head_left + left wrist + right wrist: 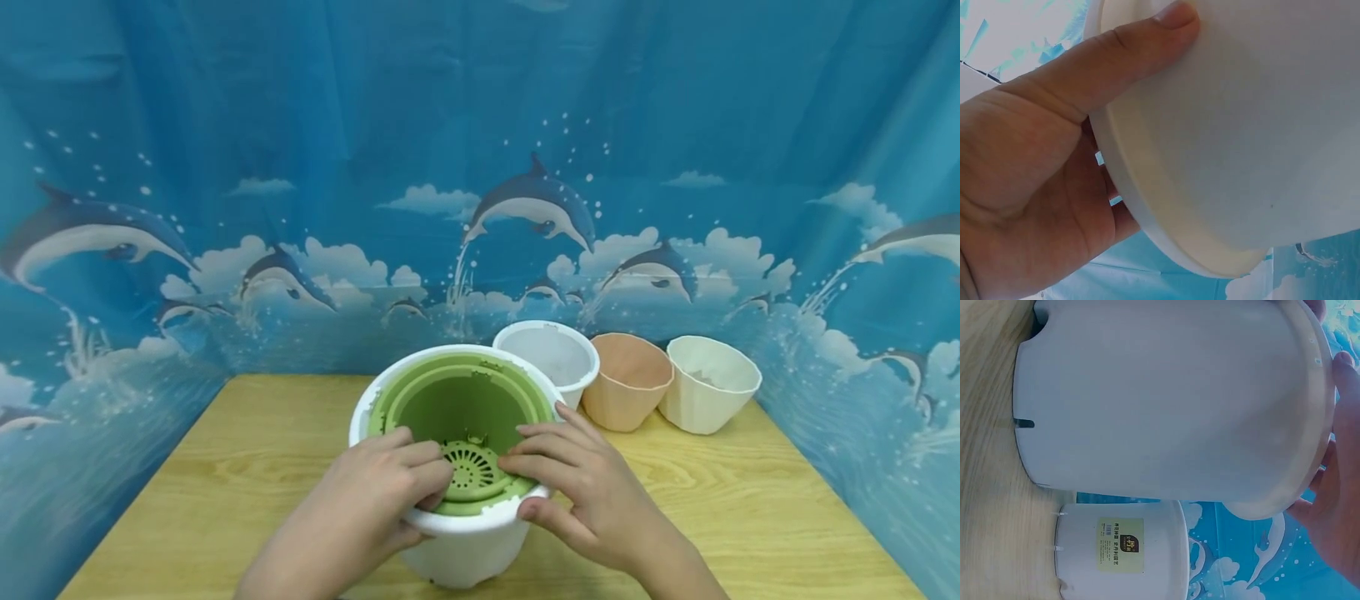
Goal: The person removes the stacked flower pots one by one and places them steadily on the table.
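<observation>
A large white flowerpot stands near the table's front, with green flowerpots nested inside it. The inner green pot has a slotted, perforated bottom. My left hand grips the near-left rim, fingers curled over into the green pots. Its thumb presses on the white outer wall in the left wrist view. On the right side my right hand holds the rim, fingers reaching inside against the green edge. The right thumb sits at the rim's outer side.
Behind the large pot, to the right, stand a smaller white pot with a label, an orange pot and a cream pot. A blue dolphin-print curtain encloses the wooden table.
</observation>
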### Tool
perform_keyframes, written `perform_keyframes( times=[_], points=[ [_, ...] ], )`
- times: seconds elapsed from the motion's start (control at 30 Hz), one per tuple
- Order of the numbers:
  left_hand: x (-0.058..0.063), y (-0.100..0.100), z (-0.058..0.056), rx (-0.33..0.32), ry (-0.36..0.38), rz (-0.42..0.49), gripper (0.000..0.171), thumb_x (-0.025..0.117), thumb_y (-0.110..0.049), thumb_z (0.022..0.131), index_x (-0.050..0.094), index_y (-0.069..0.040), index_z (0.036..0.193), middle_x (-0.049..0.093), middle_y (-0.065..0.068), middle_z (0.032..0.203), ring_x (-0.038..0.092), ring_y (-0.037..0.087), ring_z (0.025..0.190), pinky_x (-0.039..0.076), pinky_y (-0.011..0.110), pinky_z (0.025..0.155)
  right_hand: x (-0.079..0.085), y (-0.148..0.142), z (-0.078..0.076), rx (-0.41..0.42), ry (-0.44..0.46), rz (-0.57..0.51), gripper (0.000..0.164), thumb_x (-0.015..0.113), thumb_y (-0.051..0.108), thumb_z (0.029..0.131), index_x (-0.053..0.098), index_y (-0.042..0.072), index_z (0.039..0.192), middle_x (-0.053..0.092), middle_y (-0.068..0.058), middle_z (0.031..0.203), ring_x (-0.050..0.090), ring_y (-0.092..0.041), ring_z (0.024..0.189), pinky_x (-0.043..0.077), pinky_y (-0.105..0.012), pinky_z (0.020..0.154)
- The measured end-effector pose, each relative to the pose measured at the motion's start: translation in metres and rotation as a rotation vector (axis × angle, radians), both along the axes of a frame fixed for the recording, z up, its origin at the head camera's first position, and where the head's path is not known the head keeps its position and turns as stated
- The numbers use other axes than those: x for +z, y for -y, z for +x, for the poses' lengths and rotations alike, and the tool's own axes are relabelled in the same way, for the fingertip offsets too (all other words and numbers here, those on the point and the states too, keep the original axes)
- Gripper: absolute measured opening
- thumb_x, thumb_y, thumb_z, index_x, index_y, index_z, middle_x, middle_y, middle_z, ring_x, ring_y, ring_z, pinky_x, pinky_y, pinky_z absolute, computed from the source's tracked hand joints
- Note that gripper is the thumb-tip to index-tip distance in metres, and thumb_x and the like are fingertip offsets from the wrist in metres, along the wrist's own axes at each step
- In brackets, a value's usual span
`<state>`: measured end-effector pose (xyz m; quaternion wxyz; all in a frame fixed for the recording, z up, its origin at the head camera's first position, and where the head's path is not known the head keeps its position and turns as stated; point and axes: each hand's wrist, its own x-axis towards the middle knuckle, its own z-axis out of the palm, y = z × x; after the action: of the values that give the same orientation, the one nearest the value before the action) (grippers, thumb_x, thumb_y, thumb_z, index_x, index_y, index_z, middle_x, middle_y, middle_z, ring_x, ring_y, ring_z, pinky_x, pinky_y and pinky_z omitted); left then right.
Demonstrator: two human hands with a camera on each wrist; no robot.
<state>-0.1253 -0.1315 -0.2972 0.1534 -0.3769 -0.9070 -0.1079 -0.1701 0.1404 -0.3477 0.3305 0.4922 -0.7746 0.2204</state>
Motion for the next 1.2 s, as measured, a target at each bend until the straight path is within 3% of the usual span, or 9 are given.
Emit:
perform_keyframes(
  times=[0.33, 0.6, 0.97, 1.07, 1.2],
  points=[
    [-0.003, 0.003, -0.002, 0.012, -0.04, 0.012, 0.031, 0.088, -0.027, 0.073, 0.059, -0.03, 0.085, 0.053, -0.02, 0.09, 0.045, 0.005, 0.081, 0.046, 0.027, 0.069, 0.003, 0.001, 0.005, 0.012, -0.004, -0.022, 0.037, 0.049, 0.055, 0.099, 0.07, 0.026, 0.109, 0.066, 0.014, 0.102, 0.058, -0.009, 0.1, 0.037, -0.054, 0.107],
    [-0.005, 0.003, -0.005, 0.002, -0.071, 0.021, 0.034, 0.088, -0.027, 0.071, 0.057, -0.03, 0.084, 0.054, -0.019, 0.092, 0.046, 0.006, 0.082, 0.047, 0.028, 0.071, 0.009, 0.002, 0.012, -0.024, -0.032, 0.025, 0.038, 0.051, 0.057, 0.097, 0.071, 0.027, 0.108, 0.063, 0.017, 0.098, 0.056, -0.008, 0.095, 0.04, -0.03, 0.089],
    [-0.007, 0.002, -0.01, -0.024, -0.062, 0.032, 0.034, 0.088, -0.029, 0.07, 0.057, -0.032, 0.084, 0.05, -0.021, 0.09, 0.044, 0.005, 0.082, 0.045, 0.025, 0.07, 0.013, -0.002, 0.016, -0.069, -0.025, 0.08, 0.038, 0.053, 0.059, 0.095, 0.071, 0.026, 0.102, 0.063, 0.018, 0.097, 0.056, -0.005, 0.093, 0.039, -0.021, 0.086],
    [-0.007, 0.002, -0.01, -0.025, -0.053, 0.031, 0.034, 0.088, -0.03, 0.07, 0.057, -0.032, 0.083, 0.051, -0.022, 0.089, 0.044, 0.005, 0.082, 0.045, 0.025, 0.07, 0.014, -0.004, 0.016, -0.074, 0.001, 0.099, 0.037, 0.055, 0.058, 0.095, 0.072, 0.027, 0.107, 0.065, 0.018, 0.1, 0.058, -0.005, 0.096, 0.043, -0.025, 0.09],
    [-0.006, 0.002, -0.011, -0.029, -0.055, 0.036, 0.033, 0.087, -0.029, 0.07, 0.057, -0.032, 0.084, 0.052, -0.021, 0.09, 0.045, 0.006, 0.082, 0.046, 0.026, 0.071, 0.013, -0.006, 0.017, -0.096, 0.058, 0.141, 0.034, 0.058, 0.055, 0.094, 0.071, 0.029, 0.111, 0.068, 0.019, 0.101, 0.062, -0.003, 0.099, 0.045, -0.041, 0.101]
  ],
)
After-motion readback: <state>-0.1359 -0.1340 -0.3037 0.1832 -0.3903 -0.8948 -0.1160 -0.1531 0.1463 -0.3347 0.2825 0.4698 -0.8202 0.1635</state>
